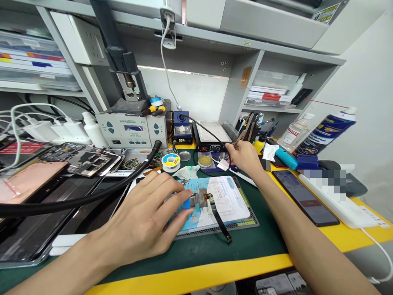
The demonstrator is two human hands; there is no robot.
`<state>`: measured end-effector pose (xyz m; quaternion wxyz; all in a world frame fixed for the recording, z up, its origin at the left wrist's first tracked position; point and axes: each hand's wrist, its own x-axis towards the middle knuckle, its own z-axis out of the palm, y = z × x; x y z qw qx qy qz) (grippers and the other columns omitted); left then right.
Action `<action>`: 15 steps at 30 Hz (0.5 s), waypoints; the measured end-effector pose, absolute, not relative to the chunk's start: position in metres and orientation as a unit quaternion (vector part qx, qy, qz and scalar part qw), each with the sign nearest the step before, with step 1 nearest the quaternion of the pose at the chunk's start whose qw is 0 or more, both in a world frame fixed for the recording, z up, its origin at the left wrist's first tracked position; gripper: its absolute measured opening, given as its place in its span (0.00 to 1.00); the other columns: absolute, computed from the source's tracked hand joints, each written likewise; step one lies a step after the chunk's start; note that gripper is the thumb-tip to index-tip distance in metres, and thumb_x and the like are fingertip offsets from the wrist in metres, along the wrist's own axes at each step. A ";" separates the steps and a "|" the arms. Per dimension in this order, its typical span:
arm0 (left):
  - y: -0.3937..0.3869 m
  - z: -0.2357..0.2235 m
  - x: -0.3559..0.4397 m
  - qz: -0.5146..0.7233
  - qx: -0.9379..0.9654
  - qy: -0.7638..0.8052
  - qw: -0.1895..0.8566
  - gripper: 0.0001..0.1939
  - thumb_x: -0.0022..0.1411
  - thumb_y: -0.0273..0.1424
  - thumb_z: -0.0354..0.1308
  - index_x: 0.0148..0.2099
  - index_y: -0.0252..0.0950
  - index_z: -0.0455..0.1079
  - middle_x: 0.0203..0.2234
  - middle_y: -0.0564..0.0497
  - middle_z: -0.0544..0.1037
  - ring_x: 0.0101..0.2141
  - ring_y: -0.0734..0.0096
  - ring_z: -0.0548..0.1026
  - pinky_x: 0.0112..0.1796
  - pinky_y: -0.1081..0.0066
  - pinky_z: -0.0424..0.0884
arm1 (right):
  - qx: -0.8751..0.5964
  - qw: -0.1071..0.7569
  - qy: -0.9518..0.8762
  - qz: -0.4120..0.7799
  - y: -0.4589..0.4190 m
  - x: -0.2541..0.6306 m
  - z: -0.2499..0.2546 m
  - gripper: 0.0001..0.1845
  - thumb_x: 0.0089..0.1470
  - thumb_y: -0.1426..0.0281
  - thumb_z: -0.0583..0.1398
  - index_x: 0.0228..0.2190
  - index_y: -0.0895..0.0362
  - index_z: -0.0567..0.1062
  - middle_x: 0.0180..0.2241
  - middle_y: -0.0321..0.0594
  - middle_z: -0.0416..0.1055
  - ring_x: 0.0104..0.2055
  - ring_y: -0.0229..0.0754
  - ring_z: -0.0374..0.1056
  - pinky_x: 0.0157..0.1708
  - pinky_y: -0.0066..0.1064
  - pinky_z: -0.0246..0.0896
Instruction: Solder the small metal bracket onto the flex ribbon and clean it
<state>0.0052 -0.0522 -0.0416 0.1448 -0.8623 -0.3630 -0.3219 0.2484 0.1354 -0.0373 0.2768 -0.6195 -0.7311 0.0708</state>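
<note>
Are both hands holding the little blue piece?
No, only the left hand pinches the blue piece; the right hand is well apart from it.

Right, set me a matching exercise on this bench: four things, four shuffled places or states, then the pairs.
Things:
1. blue piece
2. black ribbon
3. spool
4. right-side phone

Places or states:
A. beside the white power strip
B. pinched in the left grip
C. yellow-and-blue face
D. reaching past the printed sheet's near edge

Pairs: 1-B, 2-D, 3-C, 4-A

Light is bright and soft, with wide-angle stretching toward the edges.
</note>
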 end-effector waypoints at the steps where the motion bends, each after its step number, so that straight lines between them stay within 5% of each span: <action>1: -0.052 -0.042 0.005 -0.323 -0.862 -0.363 0.145 0.13 0.61 0.24 0.63 0.49 0.30 0.73 0.37 0.41 0.76 0.37 0.59 0.70 0.39 0.55 0.69 | -0.619 0.274 -0.732 0.069 0.136 0.248 -0.037 0.16 0.63 0.64 0.57 0.28 0.59 0.75 0.26 0.50 0.80 0.34 0.51 0.77 0.35 0.32 0.64; 15: -0.049 -0.042 0.004 -0.326 -0.863 -0.359 0.143 0.14 0.60 0.24 0.64 0.49 0.29 0.73 0.37 0.40 0.76 0.37 0.58 0.71 0.39 0.55 0.69 | -0.621 0.243 -0.744 0.043 0.138 0.239 -0.035 0.16 0.64 0.66 0.55 0.28 0.60 0.76 0.28 0.53 0.80 0.38 0.53 0.77 0.37 0.32 0.63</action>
